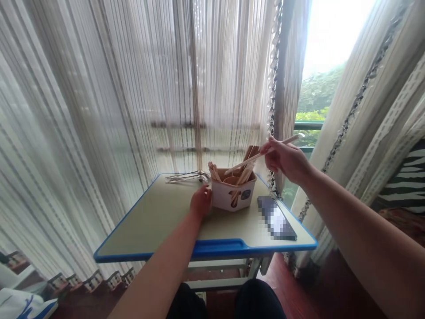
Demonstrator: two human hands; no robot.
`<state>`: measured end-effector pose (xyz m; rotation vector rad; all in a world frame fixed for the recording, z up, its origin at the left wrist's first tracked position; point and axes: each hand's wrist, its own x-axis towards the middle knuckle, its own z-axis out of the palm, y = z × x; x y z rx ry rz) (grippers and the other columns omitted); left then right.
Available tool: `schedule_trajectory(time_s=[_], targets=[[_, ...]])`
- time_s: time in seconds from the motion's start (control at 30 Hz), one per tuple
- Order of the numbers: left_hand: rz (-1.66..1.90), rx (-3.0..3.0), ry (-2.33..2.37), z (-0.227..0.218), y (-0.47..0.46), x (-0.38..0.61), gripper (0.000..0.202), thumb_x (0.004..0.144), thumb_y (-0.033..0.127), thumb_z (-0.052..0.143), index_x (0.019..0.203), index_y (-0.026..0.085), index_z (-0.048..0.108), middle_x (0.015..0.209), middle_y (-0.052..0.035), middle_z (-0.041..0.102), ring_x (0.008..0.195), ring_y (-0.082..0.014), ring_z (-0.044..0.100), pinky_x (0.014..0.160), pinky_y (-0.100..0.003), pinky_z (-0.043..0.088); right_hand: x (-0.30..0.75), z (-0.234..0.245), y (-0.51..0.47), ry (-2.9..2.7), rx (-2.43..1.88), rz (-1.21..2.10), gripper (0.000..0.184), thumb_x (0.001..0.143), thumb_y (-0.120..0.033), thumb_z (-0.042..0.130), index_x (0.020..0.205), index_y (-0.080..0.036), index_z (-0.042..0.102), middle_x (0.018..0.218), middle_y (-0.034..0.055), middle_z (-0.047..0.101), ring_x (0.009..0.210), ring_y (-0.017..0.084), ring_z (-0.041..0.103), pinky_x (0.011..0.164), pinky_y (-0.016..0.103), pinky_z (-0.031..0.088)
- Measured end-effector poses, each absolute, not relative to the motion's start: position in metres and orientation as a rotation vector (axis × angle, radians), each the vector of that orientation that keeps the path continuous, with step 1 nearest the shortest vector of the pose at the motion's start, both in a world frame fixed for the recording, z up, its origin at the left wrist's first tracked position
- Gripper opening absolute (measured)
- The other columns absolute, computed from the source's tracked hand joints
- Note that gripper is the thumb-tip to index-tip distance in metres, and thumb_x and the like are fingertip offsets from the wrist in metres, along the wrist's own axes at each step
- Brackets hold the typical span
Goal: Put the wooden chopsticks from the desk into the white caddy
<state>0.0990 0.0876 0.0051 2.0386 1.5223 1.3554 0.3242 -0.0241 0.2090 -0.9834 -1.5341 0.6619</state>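
On the desk stands a white paper box (222,200) with a brown inside split into compartments. My left hand (201,201) is at the box's left side, its fingers curled against the wall; part of them is hidden. Above the box's right side, my right hand (282,159) pinches a pair of pale disposable chopsticks (247,161). They slant down to the left, with the lower end over the box opening and what looks like a clear wrapper at the upper end. Pale sticks (215,172) stand in the left part of the box, and wrapped ones (245,173) lean at the right.
Several thin sticks (182,177) lie on the desk (159,217) behind and left of the box. A dark phone (277,219) lies at the right edge. Striped curtains (99,88) hang close behind the desk. My knees are below the front edge.
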Motion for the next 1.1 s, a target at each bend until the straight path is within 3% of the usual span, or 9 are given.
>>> schedule_trajectory(time_s=[0.17, 0.33, 0.47, 0.63, 0.8, 0.93, 1.1], targets=[[1.379, 2.093, 1.581, 0.010, 0.081, 0.099, 0.032, 0.090, 0.032, 0.033, 0.094, 0.021, 0.063, 0.093, -0.0082, 0.066, 0.089, -0.0200, 0.060, 0.081, -0.031, 0.044, 0.329, 0.215, -0.002, -1.447, -1.089, 0.814, 0.049, 0.085, -0.060, 0.035, 0.075, -0.018, 0.057, 0.044, -0.0059, 0.033, 0.034, 0.008, 0.027, 0.033, 0.022, 0.021], [1.395, 2.092, 1.496, 0.011, 0.074, 0.100, 0.032, 0.090, 0.039, 0.035, 0.095, 0.022, 0.062, 0.091, -0.0063, 0.066, 0.082, -0.0175, 0.062, 0.078, -0.030, 0.045, 0.326, 0.211, 0.016, -1.466, -1.274, 0.797, 0.047, 0.085, -0.055, 0.038, 0.072, -0.015, 0.060, 0.045, -0.0050, 0.034, 0.034, 0.006, 0.027, 0.032, 0.020, 0.018], [1.389, 2.096, 1.460, 0.006, 0.077, 0.100, 0.034, 0.087, 0.045, 0.042, 0.103, 0.020, 0.058, 0.094, -0.0057, 0.066, 0.073, -0.0139, 0.061, 0.071, -0.026, 0.046, 0.323, 0.204, 0.023, -1.576, -1.494, 0.504, 0.040, 0.080, -0.050, 0.050, 0.067, -0.014, 0.061, 0.043, -0.0047, 0.038, 0.034, 0.005, 0.028, 0.033, 0.020, 0.019], [1.429, 2.096, 1.440, 0.001, 0.082, 0.099, 0.036, 0.084, 0.049, 0.046, 0.104, 0.020, 0.056, 0.092, -0.0042, 0.066, 0.071, -0.0122, 0.060, 0.067, -0.024, 0.045, 0.322, 0.202, 0.024, -1.642, -1.542, 0.101, 0.034, 0.073, -0.047, 0.060, 0.066, -0.014, 0.061, 0.042, -0.0039, 0.045, 0.038, 0.007, 0.039, 0.040, 0.022, 0.028], [1.389, 2.094, 1.449, 0.002, 0.081, 0.096, 0.036, 0.083, 0.050, 0.047, 0.103, 0.021, 0.055, 0.090, -0.0034, 0.066, 0.067, -0.0118, 0.059, 0.064, -0.024, 0.044, 0.317, 0.197, 0.029, -1.705, -1.526, -0.081, 0.024, 0.071, -0.038, 0.062, 0.069, -0.014, 0.065, 0.055, 0.0011, 0.057, 0.051, 0.011, 0.049, 0.050, 0.025, 0.035], [1.367, 2.065, 1.486, 0.004, 0.078, 0.098, 0.035, 0.085, 0.049, 0.045, 0.103, 0.020, 0.055, 0.090, -0.0040, 0.066, 0.068, -0.0122, 0.060, 0.065, -0.025, 0.044, 0.295, 0.191, 0.020, -1.690, -1.349, -0.317, 0.021, 0.079, -0.031, 0.052, 0.088, -0.016, 0.065, 0.076, 0.0049, 0.063, 0.067, 0.015, 0.055, 0.061, 0.028, 0.040], [1.432, 1.881, 1.849, 0.013, 0.086, 0.093, 0.029, 0.088, 0.029, 0.038, 0.110, 0.017, 0.052, 0.100, -0.0093, 0.065, 0.085, -0.0183, 0.061, 0.075, -0.029, 0.044, 0.242, 0.178, 0.006, -1.815, -1.026, -0.443, 0.022, 0.084, -0.027, 0.046, 0.101, -0.019, 0.057, 0.093, 0.0067, 0.059, 0.082, 0.018, 0.054, 0.075, 0.031, 0.042]])
